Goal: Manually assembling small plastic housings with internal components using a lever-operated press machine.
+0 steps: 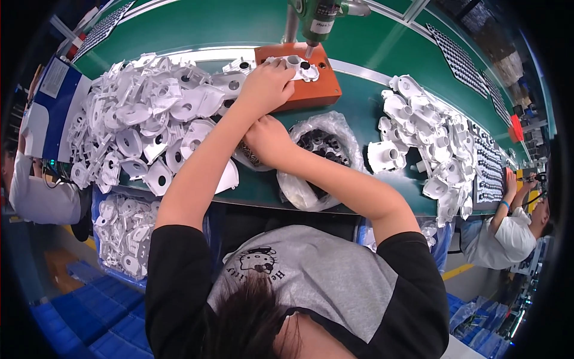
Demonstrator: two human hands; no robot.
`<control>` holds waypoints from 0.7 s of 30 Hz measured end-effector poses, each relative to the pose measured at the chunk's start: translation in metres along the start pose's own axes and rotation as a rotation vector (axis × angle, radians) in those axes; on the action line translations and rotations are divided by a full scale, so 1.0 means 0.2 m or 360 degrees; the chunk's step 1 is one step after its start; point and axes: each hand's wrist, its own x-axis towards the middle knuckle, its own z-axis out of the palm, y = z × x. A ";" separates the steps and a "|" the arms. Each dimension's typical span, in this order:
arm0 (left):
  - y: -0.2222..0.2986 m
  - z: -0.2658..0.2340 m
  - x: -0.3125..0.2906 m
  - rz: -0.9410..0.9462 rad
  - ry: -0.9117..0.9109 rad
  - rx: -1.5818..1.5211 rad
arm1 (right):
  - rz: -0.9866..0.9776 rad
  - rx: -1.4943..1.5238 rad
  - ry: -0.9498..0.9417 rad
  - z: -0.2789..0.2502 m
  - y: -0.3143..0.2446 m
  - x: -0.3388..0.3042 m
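My left hand (pixel 267 85) rests at the orange block (pixel 308 93), its fingers closed on a white plastic part (pixel 307 74) lying on top. A black piece sits in that part, just below the tip of a green power tool (pixel 317 24). My right arm crosses under my left forearm. My right hand (pixel 267 141) is curled over a bag of small metal pieces (pixel 250 157); its fingertips are hidden, and what they hold cannot be made out. Beside it stands a clear plastic bag (pixel 350 134) with black parts (pixel 326 146) inside.
A large heap of white plastic parts (pixel 140 113) covers the left of the bench, and a smaller pile (pixel 418 125) lies right. A black-dotted tray (pixel 489 173) borders that pile. A blue-lined bin (pixel 125 236) stands below. People (pixel 499 233) work on both sides.
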 end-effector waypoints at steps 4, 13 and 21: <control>-0.01 0.02 0.00 0.0017 0.0006 0.0009 | 0.0043 0.0240 -0.0006 -0.05 0.00 -0.01; -0.01 0.06 -0.04 -0.0073 0.0063 -0.0006 | 0.0856 0.1622 -0.0343 -0.48 0.30 -0.06; 0.02 0.09 -0.03 -0.0011 0.0331 0.0032 | 0.1242 0.1466 0.0058 -0.50 0.79 0.08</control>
